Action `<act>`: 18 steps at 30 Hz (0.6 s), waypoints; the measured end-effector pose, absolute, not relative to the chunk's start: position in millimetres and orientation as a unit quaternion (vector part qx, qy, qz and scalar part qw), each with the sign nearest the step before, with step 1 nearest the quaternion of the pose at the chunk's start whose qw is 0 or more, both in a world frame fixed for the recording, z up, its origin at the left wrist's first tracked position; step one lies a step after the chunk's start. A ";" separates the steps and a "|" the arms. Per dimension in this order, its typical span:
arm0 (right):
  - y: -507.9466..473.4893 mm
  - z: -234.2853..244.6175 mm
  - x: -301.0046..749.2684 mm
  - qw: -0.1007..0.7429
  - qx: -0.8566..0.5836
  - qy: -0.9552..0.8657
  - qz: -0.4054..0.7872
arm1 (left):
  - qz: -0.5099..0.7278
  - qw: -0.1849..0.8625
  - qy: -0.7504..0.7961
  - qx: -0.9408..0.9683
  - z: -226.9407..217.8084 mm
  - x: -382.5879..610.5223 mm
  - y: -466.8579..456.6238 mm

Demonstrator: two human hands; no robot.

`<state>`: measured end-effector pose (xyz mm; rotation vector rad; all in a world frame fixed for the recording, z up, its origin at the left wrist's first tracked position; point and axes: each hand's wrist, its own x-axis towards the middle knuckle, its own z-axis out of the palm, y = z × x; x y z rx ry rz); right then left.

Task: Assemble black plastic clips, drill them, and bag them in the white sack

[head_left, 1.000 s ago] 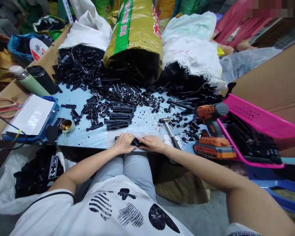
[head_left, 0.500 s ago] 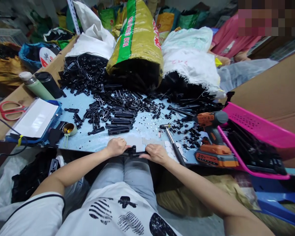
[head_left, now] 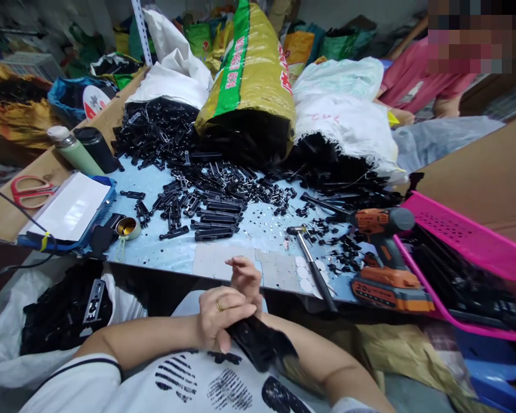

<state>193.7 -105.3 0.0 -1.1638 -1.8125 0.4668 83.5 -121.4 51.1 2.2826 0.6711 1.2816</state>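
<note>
A black plastic part [head_left: 264, 344], partly blurred, slants across the front of my shirt. My left hand [head_left: 223, 312], a ring on one finger, is closed over its upper end. Just beyond it, my right hand [head_left: 247, 280] is raised with fingers loosely bent and apart, and no object shows in them. The left hand overlaps its lower palm. Past the hands, a row of long black plastic parts [head_left: 217, 221] lies on the blue tabletop [head_left: 163, 252]. A hammer [head_left: 312, 267] rests to their right.
An orange cordless drill [head_left: 382, 258] stands beside a pink basket [head_left: 468, 235] of black parts. Sacks, including a yellow one [head_left: 258, 74], spill parts at the back. Scissors [head_left: 32, 191], bottles [head_left: 77, 152] and a metal cup [head_left: 128, 228] are left. A co-worker's pink sleeve [head_left: 430, 74] shows back right.
Both hands have come off the table edge toward my body, and the black part has swung from level to slanting. My right hand has let its end go. The view has shifted slightly.
</note>
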 end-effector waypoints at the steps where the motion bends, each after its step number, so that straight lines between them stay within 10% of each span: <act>1: -90.9 -5.9 189.5 0.464 -0.480 -0.723 0.177 | 0.450 0.176 0.260 0.836 41.8 80.1 -114.3; 8: 80.8 -15.8 260.6 0.411 -0.497 -0.755 0.116 | 0.162 0.018 0.421 0.892 -9.0 44.0 -47.6; 18: 289.3 -15.5 313.9 0.062 -0.708 -0.703 0.015 | 0.111 0.025 0.448 0.887 -14.4 60.6 14.6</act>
